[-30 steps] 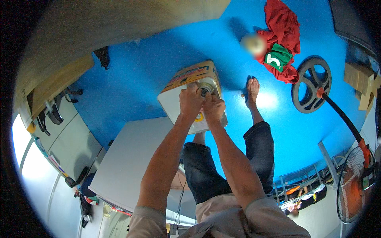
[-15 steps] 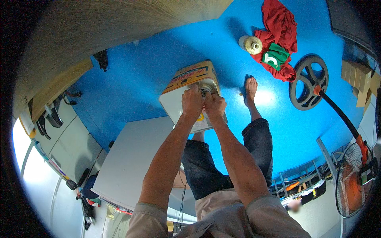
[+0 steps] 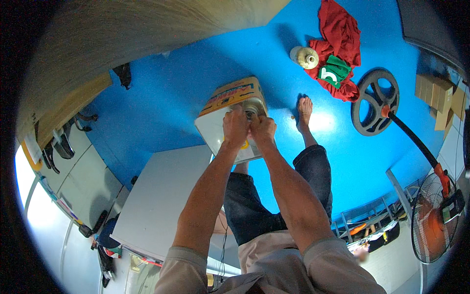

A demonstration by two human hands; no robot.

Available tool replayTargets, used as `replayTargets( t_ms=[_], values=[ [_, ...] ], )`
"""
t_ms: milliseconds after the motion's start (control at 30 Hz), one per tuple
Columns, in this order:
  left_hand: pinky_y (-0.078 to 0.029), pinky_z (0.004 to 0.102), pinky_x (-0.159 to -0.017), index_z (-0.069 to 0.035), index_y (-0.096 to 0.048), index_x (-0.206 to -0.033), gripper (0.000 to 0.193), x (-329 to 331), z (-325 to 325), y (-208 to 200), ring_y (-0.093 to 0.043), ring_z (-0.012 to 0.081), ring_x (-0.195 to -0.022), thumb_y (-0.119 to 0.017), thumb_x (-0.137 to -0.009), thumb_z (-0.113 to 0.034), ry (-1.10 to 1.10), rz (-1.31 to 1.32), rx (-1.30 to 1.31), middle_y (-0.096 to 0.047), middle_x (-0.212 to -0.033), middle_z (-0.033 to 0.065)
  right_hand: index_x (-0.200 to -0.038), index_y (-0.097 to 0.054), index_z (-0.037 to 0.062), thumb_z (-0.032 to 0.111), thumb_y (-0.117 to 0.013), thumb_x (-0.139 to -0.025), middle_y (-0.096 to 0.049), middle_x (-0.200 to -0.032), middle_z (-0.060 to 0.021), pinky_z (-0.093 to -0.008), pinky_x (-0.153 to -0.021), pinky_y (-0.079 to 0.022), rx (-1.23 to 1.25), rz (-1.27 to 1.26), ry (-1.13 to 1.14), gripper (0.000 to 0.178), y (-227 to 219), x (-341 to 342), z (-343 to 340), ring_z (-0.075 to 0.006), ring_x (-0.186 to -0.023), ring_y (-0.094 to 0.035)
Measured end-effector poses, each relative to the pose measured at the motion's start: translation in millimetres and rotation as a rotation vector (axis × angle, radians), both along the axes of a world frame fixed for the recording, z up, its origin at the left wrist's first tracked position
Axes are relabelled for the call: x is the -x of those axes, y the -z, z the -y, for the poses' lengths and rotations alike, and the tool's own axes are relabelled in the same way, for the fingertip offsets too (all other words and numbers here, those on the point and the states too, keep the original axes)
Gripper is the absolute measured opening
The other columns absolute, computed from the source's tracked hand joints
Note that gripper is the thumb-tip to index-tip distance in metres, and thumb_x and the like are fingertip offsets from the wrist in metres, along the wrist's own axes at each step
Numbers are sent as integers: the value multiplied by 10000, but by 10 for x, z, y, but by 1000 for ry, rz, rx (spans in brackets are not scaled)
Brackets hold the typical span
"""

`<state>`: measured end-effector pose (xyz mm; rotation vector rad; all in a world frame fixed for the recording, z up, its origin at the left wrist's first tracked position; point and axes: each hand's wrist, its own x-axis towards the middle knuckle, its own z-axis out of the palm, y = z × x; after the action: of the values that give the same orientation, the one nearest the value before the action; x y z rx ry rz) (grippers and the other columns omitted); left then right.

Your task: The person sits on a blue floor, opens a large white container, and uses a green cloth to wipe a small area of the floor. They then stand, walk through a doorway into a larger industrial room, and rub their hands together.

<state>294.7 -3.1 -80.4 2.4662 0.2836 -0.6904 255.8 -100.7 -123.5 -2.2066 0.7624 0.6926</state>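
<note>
A large square tin (image 3: 208, 130) stands on the blue floor, its orange printed side facing away and its pale top toward me. Near the far right corner of that top is a round metal neck (image 3: 251, 107). My left hand (image 3: 236, 126) has its fingers curled together at the near left of the neck. Close beside it, my right hand (image 3: 263, 129) is closed too, fingertips at the neck's near right. The hands almost meet there. Whatever the fingers pinch is hidden beneath them.
A pale bottle (image 3: 308, 58) stands by a red cloth (image 3: 342, 32) with a green cloth (image 3: 335, 71) on it. At right is an orange-and-black fan (image 3: 435, 215) with a round base (image 3: 363, 110). A white panel (image 3: 156, 196) lies left of my legs.
Both hands stay closed at the tin's neck, with barely any shift of the fingers. The whole view has slid slightly, so the fan and cloths appear a little farther left.
</note>
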Motion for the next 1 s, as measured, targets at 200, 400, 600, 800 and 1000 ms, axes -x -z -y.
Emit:
replayTargets(
  t_ms=[200, 400, 600, 800, 1000],
  values=[
    [-456, 582, -720, -8, -562, -882, 138, 48, -49, 61, -597, 476, -752, -522, -914, -136, -11, 16, 3, -638, -813, 272, -787, -719, 42, 327, -543, -882, -696, -832, -176, -486, -790, -488, 14, -67, -145, 349, -211, -109, -31, -398, -847, -648],
    [-465, 558, -709, -18, -582, -837, 165, 31, -26, 51, -607, 458, -747, -522, -913, -151, -21, -27, -4, -645, -812, 252, -783, -710, -2, 343, -541, -893, -688, -812, -208, -492, -783, -490, -34, -201, 20, 399, -69, -127, -14, -402, -840, -652],
    [-515, 562, -684, -5, -581, -856, 94, 12, -98, 245, -641, 470, -738, -577, -849, -99, 93, 110, -36, -642, -742, 254, -787, -718, -20, 355, -580, -886, -664, -724, -250, -486, -713, -524, 88, 70, -188, 411, 81, -70, 0, -410, -720, -674],
    [-446, 530, -670, -33, -557, -780, 187, 157, -35, 121, -593, 446, -722, -556, -921, -155, -58, 82, -26, -599, -712, 221, -849, -713, 10, 336, -578, -911, -667, -691, -216, -446, -606, -536, 26, 14, -18, 359, -202, 83, -52, -364, -658, -686],
    [-519, 439, -606, -62, -604, -846, 149, 314, -98, -74, -638, 398, -648, -668, -887, -191, -136, 194, 25, -665, -748, 166, -785, -664, 11, 251, -598, -926, -671, -679, -134, -352, -541, -549, -334, 19, -235, 285, -723, 567, 174, -203, -563, -656]
  ],
)
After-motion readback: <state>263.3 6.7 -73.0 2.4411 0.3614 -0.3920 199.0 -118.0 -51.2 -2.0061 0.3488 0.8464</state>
